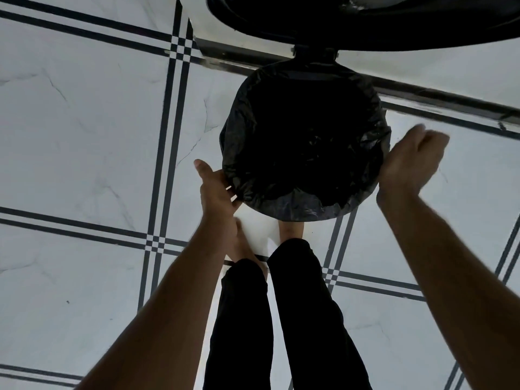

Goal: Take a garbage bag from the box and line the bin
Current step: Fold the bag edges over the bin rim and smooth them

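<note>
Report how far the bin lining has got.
Mostly done: the black garbage bag already sits inside the bin with its edge folded over the rim. In hand: the left hand pinches the bag's edge at the near-left rim, while the right hand is beside the right rim, blurred, its grip unclear. Left: smoothing the edge and closing the raised lid.

The garbage bag [305, 142] is glossy black, creased, with faint grey sheen along its folded edge. The raised lid [365, 21] above it is black too. The floor [84, 122] is pale white-grey marble tile with thin dark veins, crossed by paired black stripes that form small checkered squares where they meet. The trousers [281, 319] are plain black.
</note>
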Demonstrator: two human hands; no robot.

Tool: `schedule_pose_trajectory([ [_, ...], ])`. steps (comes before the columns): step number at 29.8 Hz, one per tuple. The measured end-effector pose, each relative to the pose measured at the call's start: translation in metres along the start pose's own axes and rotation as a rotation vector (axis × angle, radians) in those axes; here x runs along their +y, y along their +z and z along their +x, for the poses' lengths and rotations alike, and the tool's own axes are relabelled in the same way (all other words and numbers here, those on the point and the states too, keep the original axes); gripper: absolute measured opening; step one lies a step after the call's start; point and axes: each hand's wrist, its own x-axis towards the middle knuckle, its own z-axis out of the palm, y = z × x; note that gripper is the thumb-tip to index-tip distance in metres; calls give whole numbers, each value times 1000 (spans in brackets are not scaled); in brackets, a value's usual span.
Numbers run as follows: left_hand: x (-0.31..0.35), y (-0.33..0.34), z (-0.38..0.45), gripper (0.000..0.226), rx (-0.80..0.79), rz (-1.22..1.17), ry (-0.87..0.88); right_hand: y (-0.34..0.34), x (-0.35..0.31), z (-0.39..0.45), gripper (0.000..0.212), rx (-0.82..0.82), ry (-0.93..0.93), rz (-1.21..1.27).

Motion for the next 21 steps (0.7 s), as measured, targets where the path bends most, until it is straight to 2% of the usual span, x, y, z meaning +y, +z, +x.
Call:
schedule_pose_trajectory([
  [3,1,-2,-4,67,-32,-45,-34,-13,22,-33,20,-199,245,177],
  [5,-1,-5,-4,70,-44,-69,-66,-19,30,-45,25,-344,305,236],
  [12,-12,-8,-13,70,-85,-156,-175,-29,28,-37,42,-621,564,392],
  [17,-27,-10,-19,79,-110,-201,-192,-35,26,-26,50,-666,692,493],
  [21,-35,-11,-16,74,-127,-222,-214,-34,31,-28,55,-638,737,609],
])
